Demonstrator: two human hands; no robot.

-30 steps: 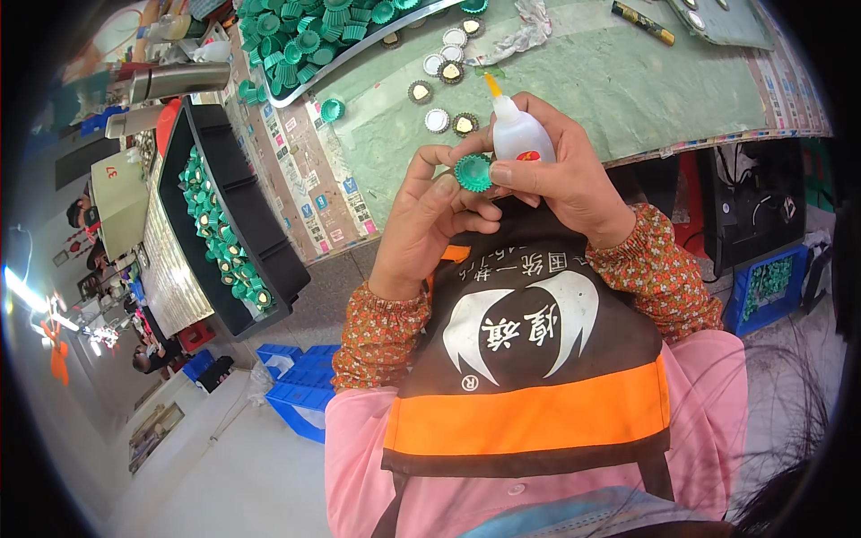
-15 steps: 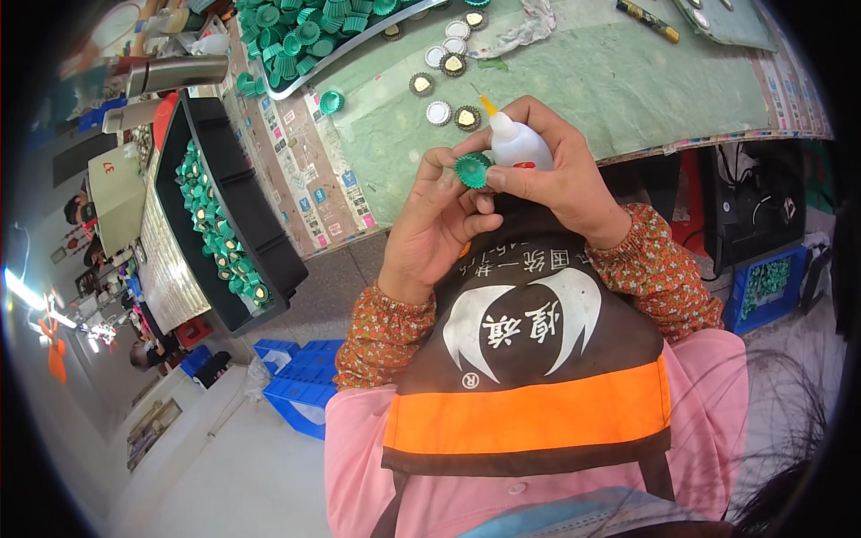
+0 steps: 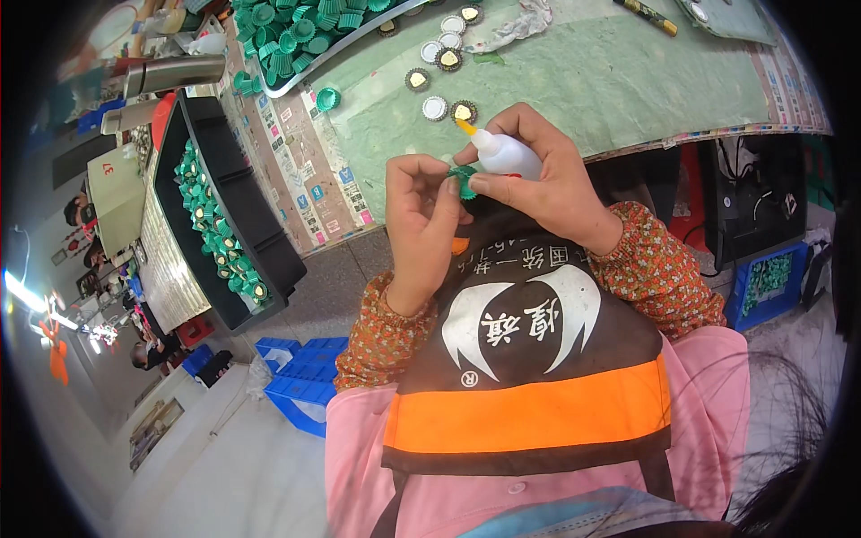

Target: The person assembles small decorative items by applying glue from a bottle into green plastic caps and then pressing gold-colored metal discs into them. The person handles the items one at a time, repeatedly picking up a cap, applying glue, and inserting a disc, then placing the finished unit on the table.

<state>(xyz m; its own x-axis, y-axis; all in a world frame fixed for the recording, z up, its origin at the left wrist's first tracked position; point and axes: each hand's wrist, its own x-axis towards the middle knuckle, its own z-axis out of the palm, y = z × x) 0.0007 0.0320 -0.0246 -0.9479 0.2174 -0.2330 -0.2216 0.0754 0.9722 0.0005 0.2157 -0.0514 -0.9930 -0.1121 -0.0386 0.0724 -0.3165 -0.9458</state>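
Note:
My left hand point(image 3: 420, 211) pinches a small green fluted cup point(image 3: 467, 186) between thumb and fingers, above the apron on my lap. The cup is tilted, and its inside is mostly hidden. In my right hand point(image 3: 560, 193) lies a white squeeze bottle point(image 3: 509, 158) with a yellow nozzle, pointing up and left. The right thumb also touches the edge of the cup. Just beyond the nozzle, on the table, is a dark round cap point(image 3: 464, 111) with a pale yellow centre, beside a white-faced cap point(image 3: 435, 108).
A tray heaped with green fluted cups point(image 3: 305, 31) stands at the far left of the green table point(image 3: 610, 90). One loose cup point(image 3: 328, 99) lies near it. A black bin point(image 3: 260, 215) of filled green cups is at left. Crumpled tissue point(image 3: 516, 27) and a marker point(image 3: 647, 15) lie farther back.
The green cup has turned from facing up to a tilted, more edge-on pose. My left hand's fingers have closed on it, and the bottle has shifted slightly left and down.

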